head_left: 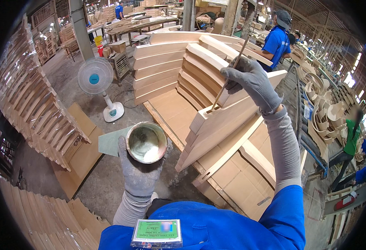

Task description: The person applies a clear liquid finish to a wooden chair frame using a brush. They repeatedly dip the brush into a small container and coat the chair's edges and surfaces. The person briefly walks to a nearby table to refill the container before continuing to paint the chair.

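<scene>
Left hand: the gloved left hand [140, 173] is wrapped around a small round can [146, 142], fingers clamped on its wall from below, mouth facing up.
Can: pale, whitish paste lies inside, pooled toward the side nearest the person; the can sits well left of and below the other hand.
Right hand: the gloved right hand [253, 82] is raised, fingers closed tight on the upper part of a thin stick [224, 84].
Stick: it slants down and to the left from the grip; its lower tip stands in a slot at the end of a curved wooden slat [224, 125].
Slat: pale wood, tilted, lying just below the right hand on a stack of similar curved pieces [179, 71] that fans out beyond the grip.
Under the stack: flat cardboard sheets [233, 183] on the concrete floor.
Left of the can: a white standing fan [96, 79] and a long row of wrapped wooden parts [33, 108].
Beyond the right hand: a person in a blue shirt [277, 41] stands at the far side of the stack.
</scene>
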The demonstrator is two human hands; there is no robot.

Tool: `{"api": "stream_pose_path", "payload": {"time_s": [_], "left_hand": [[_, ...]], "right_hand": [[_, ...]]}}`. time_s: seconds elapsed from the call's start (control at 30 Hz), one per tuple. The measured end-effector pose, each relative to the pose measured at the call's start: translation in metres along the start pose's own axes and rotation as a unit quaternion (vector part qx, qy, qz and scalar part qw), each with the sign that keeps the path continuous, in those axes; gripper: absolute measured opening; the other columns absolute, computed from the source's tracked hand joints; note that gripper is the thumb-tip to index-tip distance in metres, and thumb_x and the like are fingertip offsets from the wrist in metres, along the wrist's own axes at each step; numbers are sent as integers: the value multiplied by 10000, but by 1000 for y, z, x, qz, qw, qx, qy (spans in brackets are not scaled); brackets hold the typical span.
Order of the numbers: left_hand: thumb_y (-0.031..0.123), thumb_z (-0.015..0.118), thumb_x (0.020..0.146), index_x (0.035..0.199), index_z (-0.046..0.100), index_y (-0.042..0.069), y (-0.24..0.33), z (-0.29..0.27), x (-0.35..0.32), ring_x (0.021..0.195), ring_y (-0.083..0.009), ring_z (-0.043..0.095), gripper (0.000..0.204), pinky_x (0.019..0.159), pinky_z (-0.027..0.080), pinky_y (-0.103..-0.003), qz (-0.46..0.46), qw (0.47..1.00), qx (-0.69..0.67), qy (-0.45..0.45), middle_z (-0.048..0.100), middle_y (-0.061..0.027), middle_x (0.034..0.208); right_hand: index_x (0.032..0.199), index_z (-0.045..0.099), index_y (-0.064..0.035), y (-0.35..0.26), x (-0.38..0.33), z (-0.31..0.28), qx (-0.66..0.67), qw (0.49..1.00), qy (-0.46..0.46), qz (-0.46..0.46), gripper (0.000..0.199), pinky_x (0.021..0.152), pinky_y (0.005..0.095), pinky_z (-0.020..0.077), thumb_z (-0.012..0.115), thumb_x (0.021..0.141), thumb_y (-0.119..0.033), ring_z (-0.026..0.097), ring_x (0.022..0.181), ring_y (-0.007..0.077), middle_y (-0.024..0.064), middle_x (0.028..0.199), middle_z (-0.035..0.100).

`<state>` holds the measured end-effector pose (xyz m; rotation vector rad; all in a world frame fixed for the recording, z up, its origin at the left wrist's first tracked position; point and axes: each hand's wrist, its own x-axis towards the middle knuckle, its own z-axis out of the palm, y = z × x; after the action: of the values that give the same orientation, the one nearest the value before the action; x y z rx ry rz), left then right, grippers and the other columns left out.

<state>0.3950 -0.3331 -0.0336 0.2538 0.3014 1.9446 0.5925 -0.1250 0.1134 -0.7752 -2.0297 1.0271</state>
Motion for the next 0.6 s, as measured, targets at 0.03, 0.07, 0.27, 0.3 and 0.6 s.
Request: {"api": "stream_pose_path", "payload": {"time_s": [0.03, 0.07, 0.27, 0.3, 0.6], "left_hand": [[509, 424, 910, 1298, 418, 155, 0, 0, 0, 1183, -303, 464, 525, 973, 402, -503, 2, 1000, -3, 4, 478, -105, 1275], [510, 425, 909, 1296, 420, 155, 0, 0, 1, 1183, -302, 465, 526, 973, 402, -502, 3, 1000, -3, 6, 479, -105, 1275], [517, 424, 906, 1285, 431, 151, 2, 3, 1, 1174, -298, 473, 526, 966, 410, -503, 9, 1000, 0, 12, 486, -104, 1267], [518, 424, 906, 1283, 432, 151, 2, 3, 0, 1172, -298, 475, 527, 965, 412, -504, 11, 1000, -2, 15, 487, -105, 1265], [513, 421, 908, 1283, 431, 143, -1, 3, 2, 1155, -298, 488, 526, 953, 430, -505, 7, 1000, -19, 23, 488, -120, 1257]], "right_hand": [[900, 574, 5, 1, 1, 1, -1, 1000, -1, 9, 319, 533, 228, 533, 669, 825, -290, 607, 589, 100, 50, 696, 601], [903, 573, 0, 2, 1, 3, -2, 1000, -2, 18, 305, 539, 227, 532, 667, 828, -280, 608, 590, 100, 49, 694, 603], [901, 588, 30, 13, -3, 22, 25, 998, -53, 28, 274, 536, 233, 524, 655, 834, -227, 615, 596, 109, 50, 687, 605], [897, 592, 35, 11, -6, 26, 20, 997, -64, 29, 248, 537, 233, 524, 643, 840, -201, 619, 599, 117, 59, 691, 610], [876, 600, 7, 15, 0, 10, -61, 994, -91, -16, 228, 577, 239, 481, 643, 845, -215, 569, 625, 78, 29, 685, 593]]}}
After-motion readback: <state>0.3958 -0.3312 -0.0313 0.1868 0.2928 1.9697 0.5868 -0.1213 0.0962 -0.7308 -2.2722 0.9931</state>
